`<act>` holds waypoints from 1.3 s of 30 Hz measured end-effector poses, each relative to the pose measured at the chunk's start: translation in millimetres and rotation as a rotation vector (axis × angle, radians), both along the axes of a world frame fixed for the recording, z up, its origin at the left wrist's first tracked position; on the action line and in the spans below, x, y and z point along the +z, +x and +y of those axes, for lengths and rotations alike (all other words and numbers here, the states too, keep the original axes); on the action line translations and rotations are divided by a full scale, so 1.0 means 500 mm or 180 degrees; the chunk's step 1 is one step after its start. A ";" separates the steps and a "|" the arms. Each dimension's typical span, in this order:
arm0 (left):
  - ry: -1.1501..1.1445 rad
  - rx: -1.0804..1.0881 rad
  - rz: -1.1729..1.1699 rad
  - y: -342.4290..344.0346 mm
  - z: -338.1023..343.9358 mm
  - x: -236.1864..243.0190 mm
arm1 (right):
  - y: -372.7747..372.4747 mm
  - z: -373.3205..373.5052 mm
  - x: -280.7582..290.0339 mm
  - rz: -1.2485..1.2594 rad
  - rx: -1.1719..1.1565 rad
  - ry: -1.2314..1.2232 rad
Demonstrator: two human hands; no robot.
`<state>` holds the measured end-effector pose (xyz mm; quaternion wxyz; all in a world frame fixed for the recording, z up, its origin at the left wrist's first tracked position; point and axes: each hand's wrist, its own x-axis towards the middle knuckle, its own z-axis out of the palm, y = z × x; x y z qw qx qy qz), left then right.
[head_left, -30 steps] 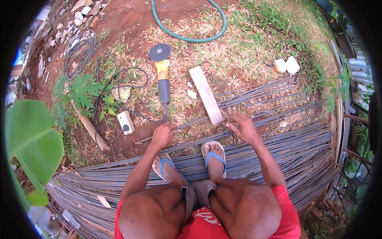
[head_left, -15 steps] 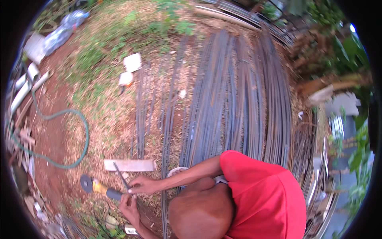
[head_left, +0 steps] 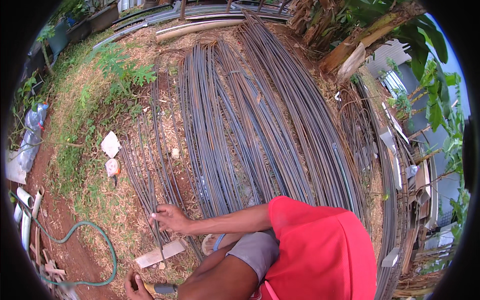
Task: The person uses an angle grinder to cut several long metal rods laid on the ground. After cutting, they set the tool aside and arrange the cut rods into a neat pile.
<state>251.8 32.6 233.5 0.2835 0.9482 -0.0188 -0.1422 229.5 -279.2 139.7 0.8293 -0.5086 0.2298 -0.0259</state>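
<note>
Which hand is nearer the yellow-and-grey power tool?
Left. The left hand is right beside the yellow part of the power tool, contact unclear; the right hand is farther up the picture, holding a metal rod.

Right hand (head_left: 172,219) — since parted from left hand (head_left: 135,286), brought to dark rods (head_left: 150,192) just beyond plank (head_left: 161,253). Grinder (head_left: 165,288) — front end now covered by left hand; view turned rightward.
</note>
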 end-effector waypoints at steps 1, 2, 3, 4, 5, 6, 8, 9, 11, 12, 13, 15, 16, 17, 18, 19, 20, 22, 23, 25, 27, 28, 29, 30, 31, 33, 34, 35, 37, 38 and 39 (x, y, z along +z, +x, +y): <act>-0.0295 0.0020 -0.0140 0.008 -0.007 0.030 | -0.008 -0.048 0.002 0.0215 -0.0112 0.0020; -0.0282 -0.0026 -0.0165 0.020 0.002 0.039 | -0.025 -0.095 -0.017 0.0070 -0.0398 -0.0081; -0.0268 -0.0073 -0.0195 0.031 0.014 0.040 | -0.047 -0.143 -0.038 -0.0080 -0.0684 -0.0180; -0.0304 -0.0090 -0.0240 0.041 0.020 0.046 | -0.069 -0.189 -0.041 0.0076 -0.0932 -0.0041; -0.0325 -0.0084 -0.0301 0.051 0.027 0.057 | -0.084 -0.231 -0.032 0.0219 -0.1153 0.0119; -0.0346 -0.0083 -0.0361 0.060 0.030 0.070 | -0.103 -0.269 -0.023 0.0285 -0.1346 0.0071; -0.0399 -0.0165 -0.0318 0.073 0.005 0.110 | -0.155 -0.336 -0.015 0.0385 -0.1724 -0.0008; -0.0432 -0.0221 -0.0289 0.080 -0.010 0.123 | -0.182 -0.368 -0.022 0.0420 -0.1895 -0.0022; -0.0229 -0.0476 -0.0225 0.106 -0.017 0.132 | -0.214 -0.407 -0.027 0.0529 -0.2182 0.0004; -0.0054 -0.0594 -0.0177 0.121 -0.017 0.132 | -0.225 -0.417 -0.027 0.0614 -0.2308 0.0042; 0.0132 -0.0721 -0.0116 0.136 -0.022 0.130 | -0.244 -0.424 -0.032 0.0718 -0.2444 0.0088; 0.0271 -0.1136 -0.0039 0.168 -0.041 0.132 | -0.277 -0.434 -0.039 0.0817 -0.2628 0.0124; 0.0275 -0.1244 -0.0016 0.179 -0.053 0.131 | -0.294 -0.437 -0.041 0.0888 -0.2725 0.0232; 0.0275 -0.1345 0.0008 0.191 -0.064 0.126 | -0.308 -0.441 -0.036 0.0958 -0.2814 0.0336; 0.0263 -0.1623 -0.0232 0.208 -0.064 0.109 | -0.328 -0.446 -0.034 0.0896 -0.2893 0.0352; 0.0266 -0.1679 -0.0206 0.220 -0.067 0.091 | -0.342 -0.451 -0.033 0.0954 -0.2970 0.0386; 0.0273 -0.1753 -0.0168 0.232 -0.076 0.074 | -0.356 -0.453 -0.031 0.1024 -0.3064 0.0426; 0.0578 -0.1966 -0.0177 0.254 -0.085 0.024 | -0.376 -0.445 -0.037 0.1103 -0.3293 0.0489; 0.1111 -0.2178 -0.0295 0.266 -0.078 -0.012 | -0.385 -0.437 -0.045 0.1134 -0.3379 0.0513; 0.1274 -0.2303 0.0296 0.247 -0.122 -0.024 | -0.432 -0.422 -0.067 0.1240 -0.3564 0.0549; 0.1145 -0.2337 0.0528 0.236 -0.139 -0.054 | -0.500 -0.436 -0.095 0.1025 -0.3834 0.0388; 0.1127 -0.2331 0.0556 0.233 -0.149 -0.061 | -0.532 -0.466 -0.095 0.0867 -0.3966 0.0373; 0.1117 -0.2319 0.0582 0.229 -0.149 -0.065 | -0.555 -0.500 -0.086 0.0706 -0.4079 0.0361; 0.1143 -0.2238 0.0561 0.236 -0.141 -0.059 | -0.543 -0.551 -0.038 0.0557 -0.4445 0.0508; 0.1132 -0.2199 0.0559 0.239 -0.139 -0.055 | -0.557 -0.619 0.008 0.0522 -0.4746 0.0359; 0.1092 -0.2164 0.0572 0.237 -0.149 -0.057 | -0.656 -0.819 0.113 -0.0420 -0.5281 0.0429; 0.1047 -0.2215 0.0632 0.232 -0.164 -0.072 | -0.748 -0.931 0.173 -0.0877 -0.5537 0.0338; 0.1027 -0.2230 0.0648 0.234 -0.163 -0.076 | -0.797 -1.006 0.291 -0.0277 -0.5578 -0.0425; 0.0834 -0.2370 0.0789 0.228 -0.186 -0.123 | -0.965 -1.190 0.534 0.0154 -0.6006 -0.1469; 0.0894 -0.2192 0.0674 0.241 -0.172 -0.098 | -0.853 -1.187 0.605 0.0835 -0.6425 -0.1157; 0.1005 -0.2011 0.0598 0.247 -0.137 -0.074 | -0.785 -1.218 0.564 0.0749 -0.6271 -0.0994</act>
